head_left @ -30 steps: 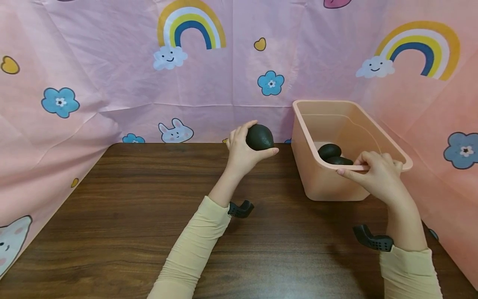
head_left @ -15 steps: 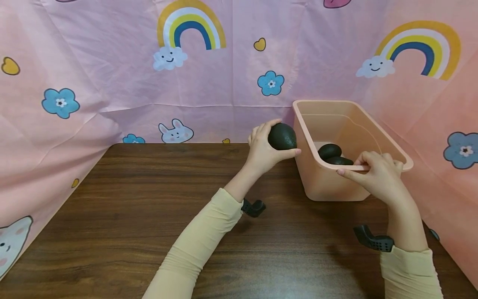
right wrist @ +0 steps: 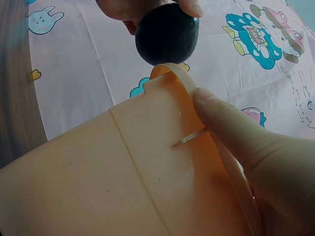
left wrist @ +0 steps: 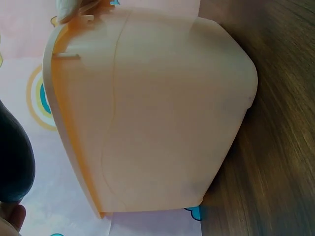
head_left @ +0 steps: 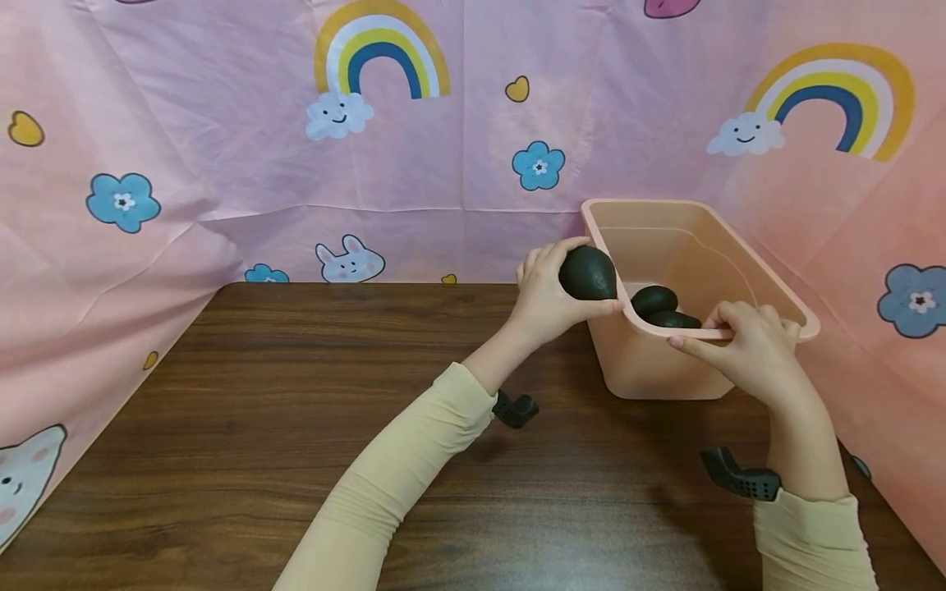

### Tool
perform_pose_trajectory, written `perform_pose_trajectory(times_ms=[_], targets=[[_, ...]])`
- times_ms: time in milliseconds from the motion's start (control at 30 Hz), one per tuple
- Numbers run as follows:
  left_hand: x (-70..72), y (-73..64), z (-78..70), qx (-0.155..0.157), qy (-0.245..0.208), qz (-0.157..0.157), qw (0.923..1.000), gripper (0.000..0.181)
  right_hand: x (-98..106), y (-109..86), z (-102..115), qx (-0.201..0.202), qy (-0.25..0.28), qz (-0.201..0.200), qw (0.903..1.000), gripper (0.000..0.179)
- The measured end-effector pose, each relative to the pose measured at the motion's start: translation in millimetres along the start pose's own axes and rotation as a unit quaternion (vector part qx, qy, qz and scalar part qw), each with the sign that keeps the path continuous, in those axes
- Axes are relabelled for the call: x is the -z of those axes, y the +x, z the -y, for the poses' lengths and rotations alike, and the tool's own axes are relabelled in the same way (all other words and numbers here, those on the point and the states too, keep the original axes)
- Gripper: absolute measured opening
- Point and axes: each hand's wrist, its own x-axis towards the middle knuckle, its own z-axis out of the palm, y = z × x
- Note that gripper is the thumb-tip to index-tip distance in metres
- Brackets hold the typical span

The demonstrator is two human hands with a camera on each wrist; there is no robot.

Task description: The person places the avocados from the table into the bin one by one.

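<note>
A dark green avocado (head_left: 588, 274) is gripped between the thumb and fingers of my left hand (head_left: 548, 293), raised beside the left rim of a peach plastic bin (head_left: 668, 369). In the left wrist view the held avocado (left wrist: 15, 152) shows at the left edge, level with the bin's rim. My right hand (head_left: 754, 349) pinches the bin's near rim, thumb outside and fingers over the inside. Inside the bin, two more dark avocados (head_left: 654, 302) lie near the front left. The right wrist view has the thumb (right wrist: 231, 118) on the rim and the held avocado (right wrist: 167, 35) past the corner.
The bin stands at the back right of a dark wooden table (head_left: 244, 427). A pink patterned cloth (head_left: 414, 172) hangs behind and along both sides. Each wrist carries a black strap-on mount (head_left: 739, 476).
My left hand has moved right with the avocado, from over the table to the bin's left rim. The right hand keeps its hold on the near rim.
</note>
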Motion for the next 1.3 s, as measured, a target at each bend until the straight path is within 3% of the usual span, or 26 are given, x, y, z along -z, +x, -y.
perform_pose_trajectory(times_ms=[667,1100,1300], targets=[[-21.8,16.7,-12.5,0.007,0.057,0.060,0.9965,0.089,-1.2,1.9,-4.1,0.004,0.001,0.005,1.0000,0.039],[-29.0,32.0,-14.7,0.000,0.108,0.088,0.9903,0.092,-0.5,1.5,-2.6,0.007,-0.005,0.002,1.0000,0.039],[-31.1,39.2,-18.7,-0.008,0.150,0.100,0.9835,0.094,0.5,1.0,-1.9,0.005,-0.004,0.004,1.0000,0.039]])
